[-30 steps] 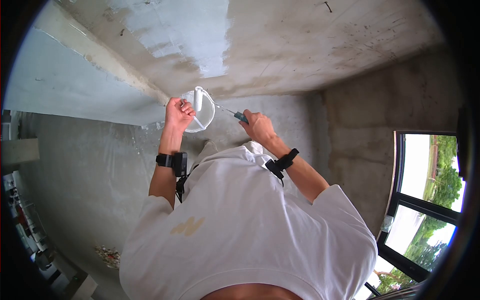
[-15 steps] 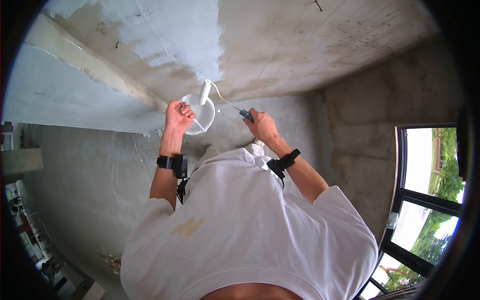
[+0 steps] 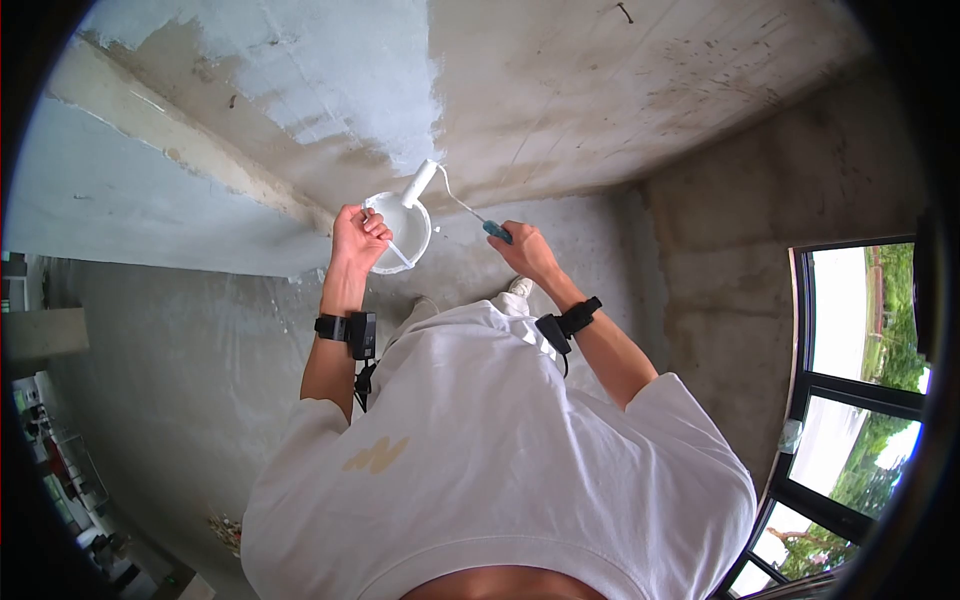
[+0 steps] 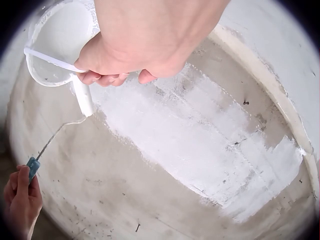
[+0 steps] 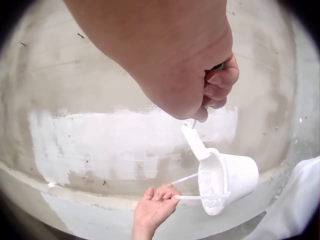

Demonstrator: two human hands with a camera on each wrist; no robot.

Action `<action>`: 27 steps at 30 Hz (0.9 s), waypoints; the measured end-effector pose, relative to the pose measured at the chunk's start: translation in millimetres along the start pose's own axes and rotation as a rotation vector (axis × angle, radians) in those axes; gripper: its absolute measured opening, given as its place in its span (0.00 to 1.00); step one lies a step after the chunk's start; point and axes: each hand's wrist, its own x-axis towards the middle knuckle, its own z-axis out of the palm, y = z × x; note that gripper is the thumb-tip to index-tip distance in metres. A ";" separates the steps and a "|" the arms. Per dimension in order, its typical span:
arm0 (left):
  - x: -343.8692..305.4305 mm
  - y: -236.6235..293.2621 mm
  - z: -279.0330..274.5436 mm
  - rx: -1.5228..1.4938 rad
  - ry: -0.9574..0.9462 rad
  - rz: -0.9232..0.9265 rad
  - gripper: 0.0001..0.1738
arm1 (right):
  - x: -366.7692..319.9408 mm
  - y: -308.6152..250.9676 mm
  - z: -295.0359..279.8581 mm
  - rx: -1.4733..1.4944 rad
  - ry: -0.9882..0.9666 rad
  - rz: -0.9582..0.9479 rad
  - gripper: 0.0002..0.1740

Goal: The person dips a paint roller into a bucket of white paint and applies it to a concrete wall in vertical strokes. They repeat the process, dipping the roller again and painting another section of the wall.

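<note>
My left hand [image 3: 358,238] grips the thin white handle [image 4: 52,60] of a white bucket [image 5: 242,176], fingers curled round it. White paint coats the bucket's inside. In my right hand [image 3: 526,250] is the teal grip [image 3: 497,231] of a paint roller, held in curled fingers. A thin bent wire runs from that grip to the white roller sleeve [image 3: 420,184]. The sleeve overlaps the bucket's rim in the head view, one end over the opening and the other sticking out past the rim toward the wall. The right wrist view shows the sleeve at the bucket's mouth too.
Ahead stands a bare grey-brown wall [image 3: 560,110] with a white painted patch [image 4: 165,135] and several nails in it. A pale ledge [image 3: 180,150] runs along the left. Windows [image 3: 850,390] are at the right. The person's shoes [image 3: 519,288] stand on the concrete floor [image 3: 200,350].
The roller sleeve has shifted right and tilted, from upright over the bucket's middle to slanting across its rim. My right hand has moved slightly right and down; the left still holds the bucket handle.
</note>
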 end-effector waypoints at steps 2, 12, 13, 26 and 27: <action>-0.2 0.1 1.8 -0.001 -0.006 -0.001 0.13 | -0.5 -4.4 -3.0 -0.016 -0.014 0.035 0.19; 2.1 4.2 14.5 -0.001 -0.033 0.000 0.12 | 7.4 -3.2 -7.3 0.046 -0.027 0.091 0.21; 1.4 4.7 16.9 0.002 -0.045 0.001 0.12 | 9.2 0.2 -5.5 0.083 -0.022 0.093 0.21; 11.6 16.6 46.3 0.008 -0.085 -0.009 0.11 | 16.3 1.5 -14.1 0.259 0.063 0.125 0.27; 12.0 16.6 46.4 0.009 -0.071 -0.007 0.11 | 17.3 -0.7 -18.4 0.261 0.070 0.125 0.27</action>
